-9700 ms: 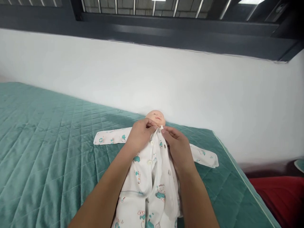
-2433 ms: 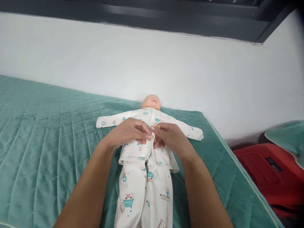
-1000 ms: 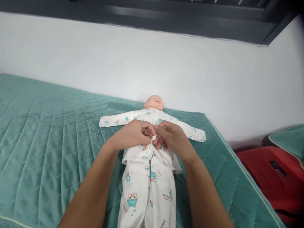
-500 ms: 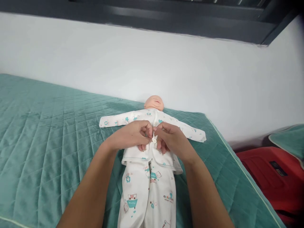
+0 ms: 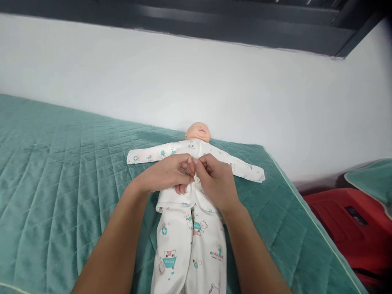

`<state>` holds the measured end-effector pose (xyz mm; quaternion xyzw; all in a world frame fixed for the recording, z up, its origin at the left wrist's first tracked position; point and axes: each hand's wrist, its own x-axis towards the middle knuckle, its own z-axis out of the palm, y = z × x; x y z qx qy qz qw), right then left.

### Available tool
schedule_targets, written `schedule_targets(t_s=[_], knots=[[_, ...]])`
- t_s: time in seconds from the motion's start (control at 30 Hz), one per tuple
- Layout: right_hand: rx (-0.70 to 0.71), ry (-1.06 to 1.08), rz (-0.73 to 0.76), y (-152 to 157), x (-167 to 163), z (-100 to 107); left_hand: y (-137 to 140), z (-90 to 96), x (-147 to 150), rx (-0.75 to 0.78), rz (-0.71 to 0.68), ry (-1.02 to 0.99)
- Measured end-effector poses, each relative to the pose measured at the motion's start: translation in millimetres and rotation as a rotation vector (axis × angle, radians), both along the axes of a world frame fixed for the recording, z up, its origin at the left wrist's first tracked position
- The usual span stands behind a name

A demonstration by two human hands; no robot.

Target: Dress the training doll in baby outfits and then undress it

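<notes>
A baby doll (image 5: 198,131) lies on its back, dressed in a white printed shirt (image 5: 174,200) and matching white trousers (image 5: 174,249). Both sleeves stretch out to the sides. Over the shirt's front, my left hand (image 5: 171,171) pinches the fabric at the front opening, its fingers curled. Right against it, my right hand (image 5: 216,175) is closed on the same opening, thumb and index finger meeting my left fingertips. A pale button (image 5: 197,179) shows just below the fingertips. What exactly lies between the fingers is hidden.
The doll rests on a green quilted bedspread (image 5: 61,183) that reaches to a white wall (image 5: 153,81). Past the bed's right edge stands a red plastic object (image 5: 346,228) with a green cloth (image 5: 372,179) behind it. A dark frame (image 5: 183,20) runs overhead.
My right hand has moved left and turned inward, its thumb and index now pressed together beside my left fingertips. The left hand has barely moved. The doll lies as before.
</notes>
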<state>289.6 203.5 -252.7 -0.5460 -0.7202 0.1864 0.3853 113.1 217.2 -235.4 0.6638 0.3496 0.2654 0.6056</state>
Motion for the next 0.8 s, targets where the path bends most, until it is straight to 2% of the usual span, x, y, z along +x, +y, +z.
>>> schedule_targets(t_s=[0.07, 0.37, 0.47, 0.57, 0.67, 0.73, 0.8], knots=[[0.04, -0.016, -0.016, -0.2, -2.4, -1.5, -0.1, 0.3, -0.1, 0.006, 0.012, 0.013], [-0.031, 0.112, -0.013, -0.3, -1.1, -3.8, -0.2, 0.9, 0.1, 0.002, 0.017, 0.056], [0.04, 0.119, -0.066, 0.7, 0.5, -5.0, -1.0, 1.0, -1.5, -0.014, -0.016, 0.057], [0.19, 0.113, -0.166, 5.6, 6.2, -7.4, 0.1, -1.1, -1.2, -0.012, 0.006, 0.02], [0.277, 0.169, -0.176, 13.6, 13.6, -12.2, 6.2, -7.5, 1.5, 0.102, 0.242, -0.069], [0.24, 0.231, -0.152, 18.6, 17.1, -16.3, 12.5, -13.8, 4.0, 0.21, 0.461, -0.06], [0.155, 0.268, -0.128, 21.9, 18.5, -20.0, 18.4, -20.5, 7.5, 0.341, 0.614, 0.022]])
